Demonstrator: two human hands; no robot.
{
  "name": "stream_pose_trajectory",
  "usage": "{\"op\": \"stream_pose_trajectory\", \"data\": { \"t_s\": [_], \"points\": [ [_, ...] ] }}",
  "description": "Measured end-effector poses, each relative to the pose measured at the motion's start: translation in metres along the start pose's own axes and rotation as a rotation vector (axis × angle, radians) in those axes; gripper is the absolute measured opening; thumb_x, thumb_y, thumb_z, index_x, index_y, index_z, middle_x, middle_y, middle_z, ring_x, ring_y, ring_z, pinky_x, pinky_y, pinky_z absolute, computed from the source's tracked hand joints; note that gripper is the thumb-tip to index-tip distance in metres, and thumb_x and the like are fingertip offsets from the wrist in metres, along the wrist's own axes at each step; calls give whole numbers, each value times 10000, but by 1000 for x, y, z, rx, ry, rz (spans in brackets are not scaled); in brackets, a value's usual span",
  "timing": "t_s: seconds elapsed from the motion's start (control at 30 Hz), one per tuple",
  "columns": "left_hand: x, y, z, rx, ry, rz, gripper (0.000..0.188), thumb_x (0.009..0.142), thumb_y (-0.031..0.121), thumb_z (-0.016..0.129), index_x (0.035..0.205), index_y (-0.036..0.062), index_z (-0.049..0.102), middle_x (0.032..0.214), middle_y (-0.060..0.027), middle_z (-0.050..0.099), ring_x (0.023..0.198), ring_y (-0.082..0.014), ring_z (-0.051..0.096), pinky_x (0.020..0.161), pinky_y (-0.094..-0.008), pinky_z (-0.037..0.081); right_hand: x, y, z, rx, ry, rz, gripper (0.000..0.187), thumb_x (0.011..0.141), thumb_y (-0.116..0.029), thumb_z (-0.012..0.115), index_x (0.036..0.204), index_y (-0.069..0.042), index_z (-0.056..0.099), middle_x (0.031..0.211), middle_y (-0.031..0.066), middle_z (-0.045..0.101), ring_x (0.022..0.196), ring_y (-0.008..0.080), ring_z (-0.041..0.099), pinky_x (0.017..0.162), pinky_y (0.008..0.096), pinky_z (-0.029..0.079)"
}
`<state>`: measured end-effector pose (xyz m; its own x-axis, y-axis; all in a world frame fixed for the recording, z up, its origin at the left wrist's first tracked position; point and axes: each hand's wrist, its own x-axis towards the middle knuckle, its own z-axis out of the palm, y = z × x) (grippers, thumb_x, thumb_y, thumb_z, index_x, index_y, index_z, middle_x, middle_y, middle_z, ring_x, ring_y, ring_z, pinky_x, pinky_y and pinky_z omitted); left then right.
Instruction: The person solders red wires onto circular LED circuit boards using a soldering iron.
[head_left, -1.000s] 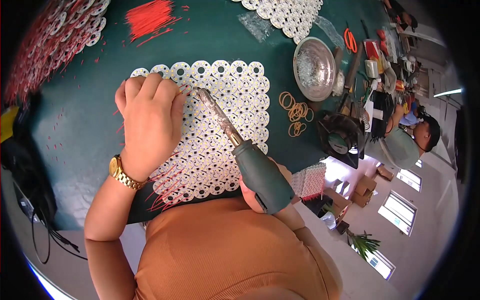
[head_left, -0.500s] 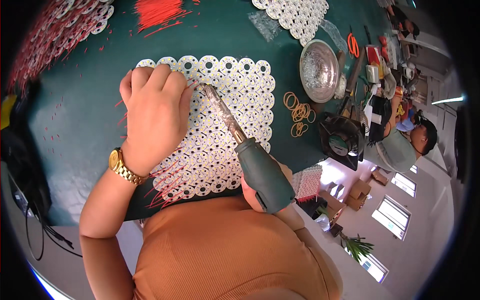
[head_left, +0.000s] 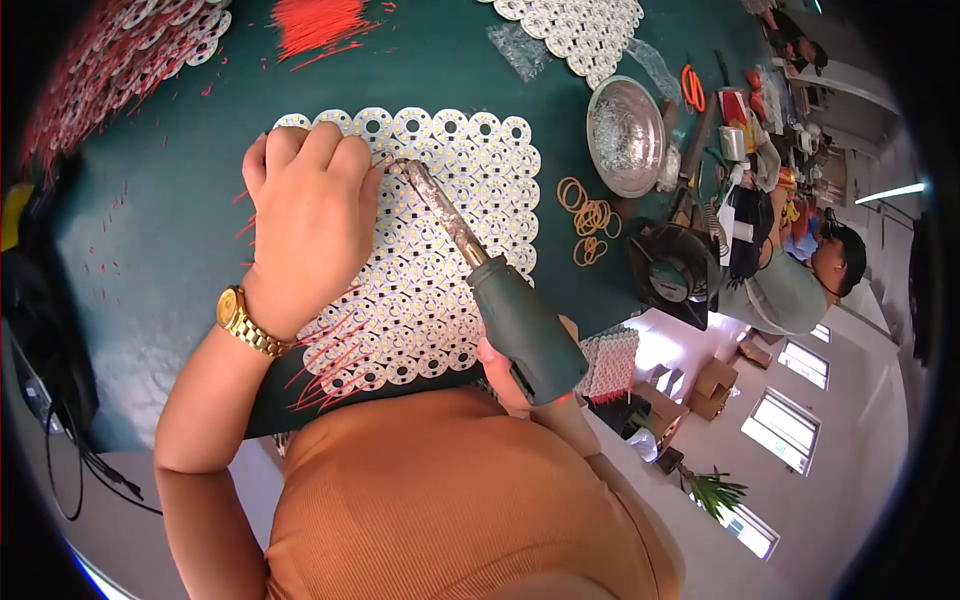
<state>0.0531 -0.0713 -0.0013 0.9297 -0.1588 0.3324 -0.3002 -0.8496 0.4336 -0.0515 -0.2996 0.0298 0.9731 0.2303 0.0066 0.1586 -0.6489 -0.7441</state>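
A panel of round white LED circuit boards lies on the green table before me. Over its upper left part rests my left hand, fingers curled and pinched on a thin red wire, whose end sticks out by the fingertips. My right hand is wrapped round the dark green handle of a soldering iron, which partly hides it. The iron's tip meets the panel's upper rows just right of the left fingertips. More red wires stick out along the panel's left and lower left edge.
A pile of red wires lies at the far side, wired boards far left. Right of the panel are rubber bands, a metal bowl, a black fan and orange-handled scissors. Another person sits at right.
The whole view has shifted slightly, moving the table items a little left. Both hands keep their grips, and the iron's tip stays by the left fingertips.
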Motion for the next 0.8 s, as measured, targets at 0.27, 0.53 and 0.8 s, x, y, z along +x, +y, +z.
{"op": "stream_pose_trajectory", "data": {
  "t_s": [0.27,0.53,0.8],
  "points": [
    [-1,0,-3,30,-3,18,82,842,99,647,872,58,582,887,-82,558,898,-309,497,906,-461,359,1,1,-4,69,51,-16,36,777,-87,668,794,-91,636,724,19,637,626,163,614,578,300,491],
    [7,-10,-58,27,-204,-188,102,873,107,618,855,25,559,842,-121,573,799,-301,562,728,-451,425,-2,4,-17,12,142,-184,183,719,-129,706,891,-99,651,813,65,638,645,265,626,562,338,497],
    [-8,14,-24,-72,-177,-117,78,867,120,633,845,65,582,844,-73,590,834,-284,540,746,-409,372,-11,12,-3,108,76,-171,175,743,-146,708,902,-110,646,803,72,624,647,266,620,580,337,505]
  ]
}}
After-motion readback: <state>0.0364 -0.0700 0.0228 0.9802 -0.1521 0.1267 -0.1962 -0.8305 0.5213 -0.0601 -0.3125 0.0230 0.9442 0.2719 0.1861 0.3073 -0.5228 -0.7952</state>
